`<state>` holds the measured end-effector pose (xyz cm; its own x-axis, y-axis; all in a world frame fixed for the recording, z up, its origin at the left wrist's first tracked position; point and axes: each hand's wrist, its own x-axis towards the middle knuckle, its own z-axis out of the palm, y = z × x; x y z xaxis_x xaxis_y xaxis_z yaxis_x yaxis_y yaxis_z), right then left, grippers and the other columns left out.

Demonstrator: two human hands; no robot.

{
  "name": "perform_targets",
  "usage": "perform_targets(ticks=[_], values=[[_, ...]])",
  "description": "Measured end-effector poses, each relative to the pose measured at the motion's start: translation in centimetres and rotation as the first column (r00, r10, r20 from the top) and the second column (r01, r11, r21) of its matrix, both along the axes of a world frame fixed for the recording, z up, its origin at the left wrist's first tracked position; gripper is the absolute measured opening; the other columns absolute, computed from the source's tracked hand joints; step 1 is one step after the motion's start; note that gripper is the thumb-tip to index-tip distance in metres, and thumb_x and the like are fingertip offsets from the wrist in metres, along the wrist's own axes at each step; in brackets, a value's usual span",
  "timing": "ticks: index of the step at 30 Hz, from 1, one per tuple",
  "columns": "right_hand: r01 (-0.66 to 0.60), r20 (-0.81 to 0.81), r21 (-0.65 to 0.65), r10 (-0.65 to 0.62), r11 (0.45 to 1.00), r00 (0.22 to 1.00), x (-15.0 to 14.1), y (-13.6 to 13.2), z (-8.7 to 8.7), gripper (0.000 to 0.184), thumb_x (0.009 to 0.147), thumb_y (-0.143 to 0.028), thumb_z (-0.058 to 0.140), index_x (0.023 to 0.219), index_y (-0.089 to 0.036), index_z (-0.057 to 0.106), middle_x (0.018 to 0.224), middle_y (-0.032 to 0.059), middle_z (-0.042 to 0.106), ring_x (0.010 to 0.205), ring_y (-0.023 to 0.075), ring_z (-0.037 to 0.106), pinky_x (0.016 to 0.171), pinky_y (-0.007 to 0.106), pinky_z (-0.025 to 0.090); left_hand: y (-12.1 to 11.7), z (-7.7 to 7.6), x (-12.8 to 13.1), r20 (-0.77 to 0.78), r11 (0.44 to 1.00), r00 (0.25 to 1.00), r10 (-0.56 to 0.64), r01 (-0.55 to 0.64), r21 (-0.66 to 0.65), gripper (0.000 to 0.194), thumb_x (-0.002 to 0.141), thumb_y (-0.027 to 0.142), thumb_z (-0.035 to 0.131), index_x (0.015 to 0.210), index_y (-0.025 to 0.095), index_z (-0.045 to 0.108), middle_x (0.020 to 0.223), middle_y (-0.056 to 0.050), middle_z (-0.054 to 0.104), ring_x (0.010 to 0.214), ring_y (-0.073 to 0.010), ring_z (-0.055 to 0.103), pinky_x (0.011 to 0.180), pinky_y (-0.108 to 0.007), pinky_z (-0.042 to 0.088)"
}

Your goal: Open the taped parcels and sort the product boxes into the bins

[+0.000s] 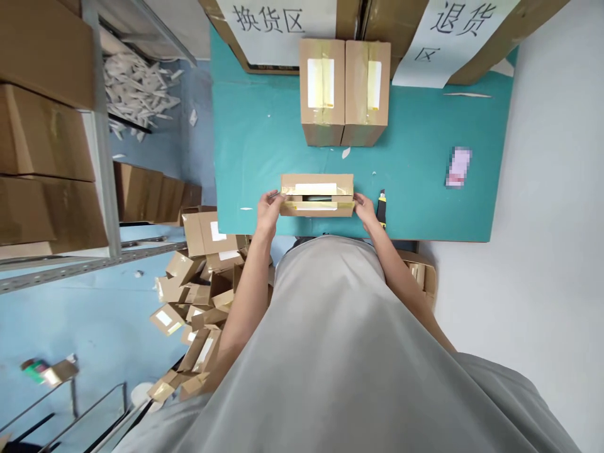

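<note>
A small cardboard box (317, 194) with yellow tape and white labels lies at the near edge of the teal table (415, 182). Its top flaps are slightly parted along the middle. My left hand (268, 207) grips the box's left end with curled fingers. My right hand (365, 207) holds the right end the same way. Just right of my right hand, a yellow and black utility knife (382, 209) rests on the table.
Two taped boxes (344, 91) stand side by side at the table's back. Large cartons with paper signs (278, 22) are behind them. A heap of small boxes (198, 296) lies on the floor at left, beside metal shelving (101, 145) with cartons.
</note>
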<state>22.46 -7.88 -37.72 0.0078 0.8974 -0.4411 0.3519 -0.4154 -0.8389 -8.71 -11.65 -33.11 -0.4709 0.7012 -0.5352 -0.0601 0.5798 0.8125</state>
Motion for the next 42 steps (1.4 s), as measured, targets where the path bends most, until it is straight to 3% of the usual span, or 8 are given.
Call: perform_targets(ticks=[5, 10, 15, 20, 23, 26, 33, 42], values=[[0.098, 0.008, 0.005, -0.098, 0.995, 0.995, -0.4, -0.3, 2.9, 0.056, 0.107, -0.058, 0.059, 0.139, -0.015, 0.076, 0.145, 0.0201, 0.078, 0.135, 0.0289, 0.075, 0.114, 0.045, 0.061, -1.4, 1.0, 0.3, 0.036, 0.992, 0.991, -0.126, 0.125, 0.018, 0.056, 0.081, 0.033, 0.087, 0.131, 0.022, 0.065, 0.147, -0.018, 0.073, 0.14, -0.0341, 0.069, 0.122, -0.053, 0.055], [0.051, 0.105, 0.133, -0.065, 0.99, 0.992, -0.7, 0.1, 6.0, 0.074, 0.108, -0.076, 0.055, 0.149, -0.017, 0.073, 0.15, 0.0197, 0.075, 0.142, 0.0302, 0.07, 0.121, 0.047, 0.057, -4.2, 1.7, -0.9, 0.061, 0.942, 0.947, -0.315, 0.32, -0.105, 0.105, 0.076, 0.038, 0.096, 0.166, 0.017, 0.046, 0.167, -0.03, 0.056, 0.156, -0.0441, 0.057, 0.128, -0.064, 0.048], [-0.009, 0.225, 0.184, -0.033, 0.983, 0.974, -2.4, 2.6, 6.5, 0.078, 0.11, -0.069, 0.054, 0.171, -0.02, 0.054, 0.17, 0.019, 0.06, 0.156, 0.032, 0.059, 0.126, 0.054, 0.052, -5.5, 1.6, -1.9, -0.259, 0.822, 0.786, -0.562, 0.567, -0.063, 0.143, 0.062, 0.038, 0.107, 0.181, 0.02, 0.028, 0.189, -0.031, 0.015, 0.177, -0.0518, 0.015, 0.141, -0.068, 0.023], [-0.117, 0.458, 0.146, 0.037, 0.982, 0.888, -5.5, 4.1, 6.1, 0.105, 0.102, -0.063, 0.072, 0.183, -0.014, 0.027, 0.179, 0.0273, 0.044, 0.169, 0.0402, 0.039, 0.136, 0.064, 0.035, -2.9, 2.2, -0.6, -0.609, 0.419, 0.285, -0.74, 0.904, -0.087, 0.124, 0.072, 0.02, 0.098, 0.18, 0.024, 0.037, 0.193, -0.024, 0.004, 0.178, -0.0508, -0.007, 0.141, -0.074, 0.007], [-0.125, 0.562, 0.099, 0.048, 0.987, 0.826, -7.9, 3.4, 6.4, 0.125, 0.094, -0.065, 0.082, 0.184, -0.01, 0.014, 0.183, 0.0337, 0.03, 0.171, 0.0465, 0.028, 0.136, 0.07, 0.029, -0.8, 2.0, 1.0, -0.658, 0.108, -0.016, -0.753, 0.983, -0.147, 0.106, 0.079, 0.017, 0.09, 0.175, 0.022, 0.046, 0.188, -0.023, 0.028, 0.179, -0.0451, 0.012, 0.142, -0.073, 0.008], [-0.144, 0.635, 0.086, 0.057, 0.986, 0.77, -9.5, 2.1, 7.0, 0.129, 0.091, -0.062, 0.086, 0.183, -0.008, 0.012, 0.186, 0.036, 0.018, 0.174, 0.0496, 0.019, 0.135, 0.073, 0.029, 0.6, 1.7, 2.5, -0.638, -0.033, -0.184, -0.747, 0.97, -0.241, 0.086, 0.083, 0.017, 0.084, 0.166, 0.021, 0.06, 0.167, -0.023, 0.061, 0.169, -0.0433, 0.041, 0.142, -0.072, 0.011], [-0.212, 0.711, 0.15, 0.043, 0.966, 0.702, -7.0, 0.2, 9.5, 0.086, 0.103, -0.031, 0.068, 0.179, -0.011, 0.033, 0.186, 0.0287, 0.025, 0.173, 0.0436, 0.024, 0.136, 0.067, 0.032, 0.7, 4.2, 1.2, -0.734, 0.028, -0.139, -0.665, 0.977, -0.21, 0.085, 0.081, 0.021, 0.087, 0.163, 0.023, 0.065, 0.149, -0.02, 0.072, 0.157, -0.0477, 0.053, 0.144, -0.073, 0.003], [-0.204, 0.731, 0.211, -0.016, 0.956, 0.682, -1.3, -2.8, 13.2, 0.055, 0.107, -0.019, 0.053, 0.162, -0.013, 0.061, 0.164, 0.0272, 0.051, 0.156, 0.041, 0.044, 0.132, 0.067, 0.038, -0.7, 6.3, -5.1, -0.684, 0.282, 0.117, -0.72, 0.95, -0.134, 0.068, 0.092, 0.027, 0.079, 0.158, 0.021, 0.065, 0.154, -0.02, 0.068, 0.152, -0.0462, 0.058, 0.143, -0.07, 0.014]])
